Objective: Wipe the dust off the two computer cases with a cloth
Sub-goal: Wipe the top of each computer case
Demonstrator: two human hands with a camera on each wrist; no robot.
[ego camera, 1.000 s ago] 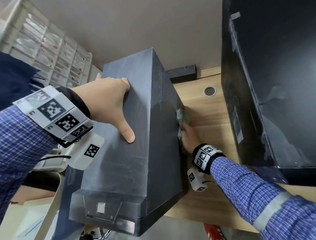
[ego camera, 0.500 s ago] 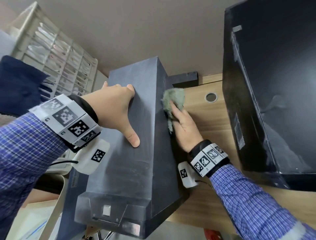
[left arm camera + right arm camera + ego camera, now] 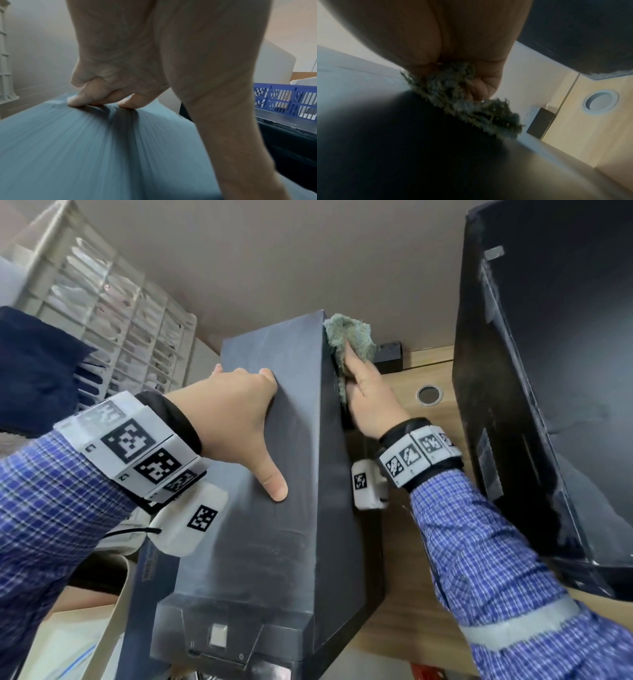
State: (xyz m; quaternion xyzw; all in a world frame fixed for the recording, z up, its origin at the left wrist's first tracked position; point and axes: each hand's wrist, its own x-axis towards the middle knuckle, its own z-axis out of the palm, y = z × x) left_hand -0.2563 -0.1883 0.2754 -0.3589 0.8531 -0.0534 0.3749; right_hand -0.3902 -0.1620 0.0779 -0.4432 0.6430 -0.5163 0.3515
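Two computer cases, one cloth, two hands.

Counted on the wooden desk (image 3: 416, 594): one dark grey case (image 3: 274, 474), one black case (image 3: 548, 371), one green-grey cloth (image 3: 352, 337), one left hand (image 3: 233, 419), one right hand (image 3: 373, 402), one round cable hole (image 3: 429, 395), one blue basket (image 3: 284, 99).

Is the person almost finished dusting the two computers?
Not yet. The near case is in hand: the left hand steadies its top while the right hand presses the cloth on its side, up near the far top corner. Its top looks streaky, so whether that part is done is hard to tell. The second case on the right shows dust smears and no hand is on it, so it looks left to do.
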